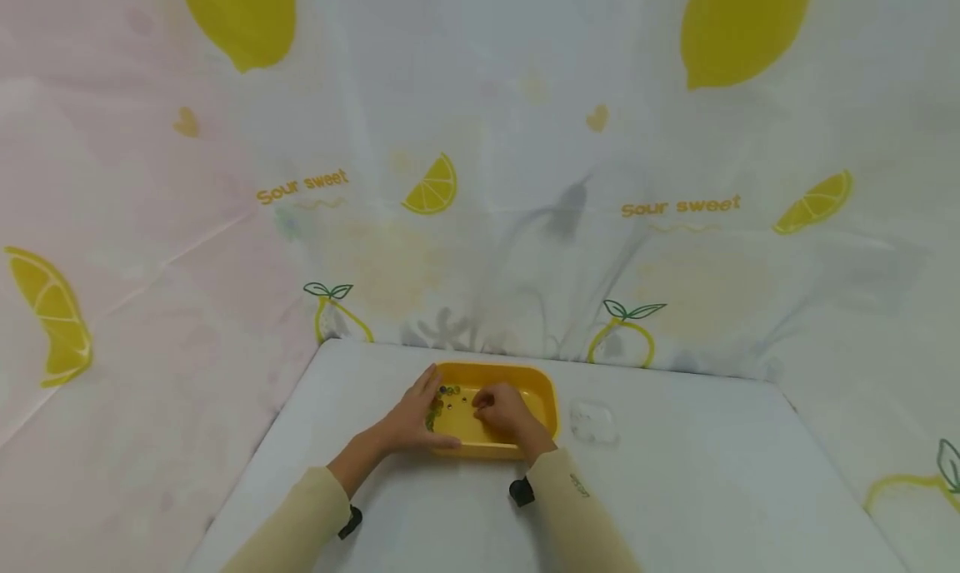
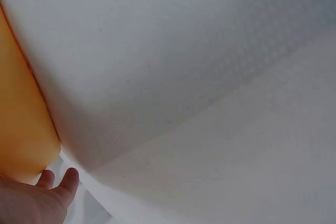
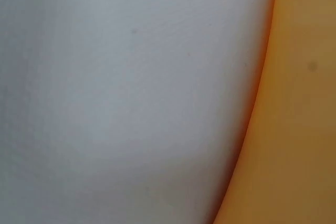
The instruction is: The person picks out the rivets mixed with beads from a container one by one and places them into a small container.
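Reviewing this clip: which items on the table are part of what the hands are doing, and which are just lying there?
In use:
- yellow tray
- small beads inside it
- left hand, resting on the tray's left edge
- right hand, fingers curled inside the tray; what it holds is unclear

Lying about:
- clear plastic piece right of the tray, untouched

The only words I can read are on the lemon-print curtain (image 1: 525, 98) hanging behind the tabletop. "Sour sweet" (image 1: 302, 186) stands in orange letters at about ten o'clock, slanting slightly upward. The same "Sour sweet" (image 1: 680, 206) appears again at about two o'clock, just left of a printed lemon slice. Both wrist views show no lettering at all, only plain white and yellow surfaces.
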A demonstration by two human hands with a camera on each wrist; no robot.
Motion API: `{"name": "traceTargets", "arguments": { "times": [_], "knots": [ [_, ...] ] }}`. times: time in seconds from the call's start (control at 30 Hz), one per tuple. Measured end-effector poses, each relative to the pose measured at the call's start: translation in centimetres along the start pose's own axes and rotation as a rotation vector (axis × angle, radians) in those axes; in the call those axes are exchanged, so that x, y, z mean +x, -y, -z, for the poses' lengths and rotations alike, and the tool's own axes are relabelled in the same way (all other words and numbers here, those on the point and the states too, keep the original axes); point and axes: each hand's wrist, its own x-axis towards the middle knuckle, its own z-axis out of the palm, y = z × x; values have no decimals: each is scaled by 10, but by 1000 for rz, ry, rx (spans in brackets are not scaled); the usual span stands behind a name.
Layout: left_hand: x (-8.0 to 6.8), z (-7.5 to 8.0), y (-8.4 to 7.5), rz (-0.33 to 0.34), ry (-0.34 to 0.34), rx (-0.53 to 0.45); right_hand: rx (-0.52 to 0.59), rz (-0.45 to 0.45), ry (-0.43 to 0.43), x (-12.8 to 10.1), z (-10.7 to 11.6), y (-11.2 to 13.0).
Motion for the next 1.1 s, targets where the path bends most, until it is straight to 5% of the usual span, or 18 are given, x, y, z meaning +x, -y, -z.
{"name": "traceTargets", "arguments": {
  "times": [1.1],
  "knots": [
    [2,-6,6,-6,-15,-44,-8,10,-9,3,-2,-6]
  ]
}}
